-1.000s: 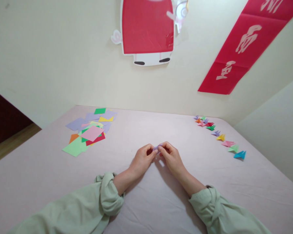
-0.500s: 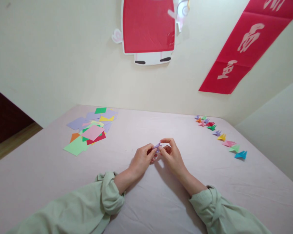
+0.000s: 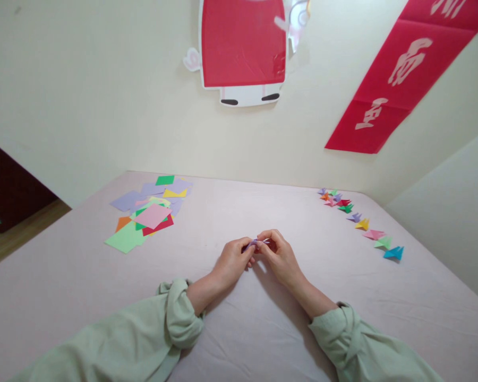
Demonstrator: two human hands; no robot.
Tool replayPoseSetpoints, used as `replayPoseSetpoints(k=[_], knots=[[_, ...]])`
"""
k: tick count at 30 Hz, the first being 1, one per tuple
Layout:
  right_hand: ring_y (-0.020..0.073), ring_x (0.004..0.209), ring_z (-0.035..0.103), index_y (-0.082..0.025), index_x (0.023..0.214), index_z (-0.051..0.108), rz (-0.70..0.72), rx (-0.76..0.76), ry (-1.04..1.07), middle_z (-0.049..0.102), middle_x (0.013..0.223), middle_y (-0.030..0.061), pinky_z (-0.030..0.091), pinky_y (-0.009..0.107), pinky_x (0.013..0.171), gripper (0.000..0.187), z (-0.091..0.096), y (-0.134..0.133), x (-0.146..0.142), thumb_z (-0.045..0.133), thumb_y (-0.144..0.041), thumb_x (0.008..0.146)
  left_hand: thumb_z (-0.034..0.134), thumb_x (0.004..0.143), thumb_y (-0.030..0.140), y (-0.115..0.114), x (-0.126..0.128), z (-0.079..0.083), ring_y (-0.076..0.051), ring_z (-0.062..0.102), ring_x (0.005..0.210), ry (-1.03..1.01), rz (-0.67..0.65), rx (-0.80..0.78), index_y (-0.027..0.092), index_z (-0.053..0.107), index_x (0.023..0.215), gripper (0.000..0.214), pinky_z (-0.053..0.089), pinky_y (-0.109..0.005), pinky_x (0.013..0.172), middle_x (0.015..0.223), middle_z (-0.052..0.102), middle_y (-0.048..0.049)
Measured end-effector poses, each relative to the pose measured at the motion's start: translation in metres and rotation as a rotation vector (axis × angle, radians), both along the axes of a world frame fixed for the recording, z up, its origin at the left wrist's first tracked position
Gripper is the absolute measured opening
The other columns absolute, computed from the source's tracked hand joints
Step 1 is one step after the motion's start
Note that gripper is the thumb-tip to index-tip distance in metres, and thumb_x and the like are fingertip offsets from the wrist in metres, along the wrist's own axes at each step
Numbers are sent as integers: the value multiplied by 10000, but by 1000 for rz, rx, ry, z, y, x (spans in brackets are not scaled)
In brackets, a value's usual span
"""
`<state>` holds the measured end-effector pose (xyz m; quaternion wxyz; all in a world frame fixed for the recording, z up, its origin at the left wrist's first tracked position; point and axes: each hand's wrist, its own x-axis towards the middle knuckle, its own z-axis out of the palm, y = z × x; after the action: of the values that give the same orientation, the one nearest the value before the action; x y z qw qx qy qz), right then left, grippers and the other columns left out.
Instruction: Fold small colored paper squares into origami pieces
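Observation:
My left hand [image 3: 233, 261] and my right hand [image 3: 279, 256] meet at the middle of a pale pink surface [image 3: 239, 329]. Both pinch a small folded lilac paper piece [image 3: 256, 243] between their fingertips, just above the surface. Most of the piece is hidden by my fingers. Both sleeves are light green and rolled up at the forearm.
A loose pile of coloured paper squares [image 3: 149, 215] lies at the back left. A curved row of several small folded paper shapes [image 3: 360, 223] runs along the right side, ending in a blue one [image 3: 393, 253]. A wall with red hangings stands behind; the floor drops off at left.
My right fingers, lifted half a second ago, have closed down again on the lilac piece. Both hands stay at the same spot.

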<state>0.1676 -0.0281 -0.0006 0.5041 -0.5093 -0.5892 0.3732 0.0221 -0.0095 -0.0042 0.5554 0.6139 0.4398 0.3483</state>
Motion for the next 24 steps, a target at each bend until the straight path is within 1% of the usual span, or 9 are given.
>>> replayPoseSetpoints(k=[4,8,11,13,18,24], knots=[[155,771,596,-218,894,562,2,33,11,555,957,27,538,315,709,103,-1,-1,-1,600,-301,845,496,853,394,0,-1,3,-101,520,463,-12,-3,-33,138,646,796,302,409,-198,453,540,558,13],[170,831,582,-218,847,584,3,81,-63,550,962,37,521,306,710,57,0,-2,-1,593,-274,849,491,854,391,0,-1,4,-96,516,451,-5,3,-32,139,646,791,302,400,-188,433,535,557,13],[177,847,579,-218,840,613,3,84,-107,570,952,44,509,308,718,74,2,-3,0,583,-283,860,488,858,389,0,-1,3,-95,526,469,-10,-6,-17,136,648,796,305,412,-186,444,547,564,10],[177,832,585,-214,821,616,3,71,-92,579,923,42,507,307,714,107,4,-3,0,577,-302,867,487,864,404,-1,-1,3,-95,527,473,-12,-15,-12,132,650,805,322,416,-186,449,548,566,9],[164,716,601,-198,779,590,-12,9,-29,581,797,15,492,304,671,170,5,-2,0,585,-345,865,495,867,451,-1,-1,3,-95,522,458,-17,-54,-16,134,631,783,355,415,-190,444,536,563,9],[174,657,589,-202,779,562,-21,-39,-27,592,692,2,471,303,627,226,3,-3,2,603,-413,850,497,864,438,-3,0,0,-104,527,462,-36,-73,-58,142,620,776,332,421,-206,451,539,549,11]])
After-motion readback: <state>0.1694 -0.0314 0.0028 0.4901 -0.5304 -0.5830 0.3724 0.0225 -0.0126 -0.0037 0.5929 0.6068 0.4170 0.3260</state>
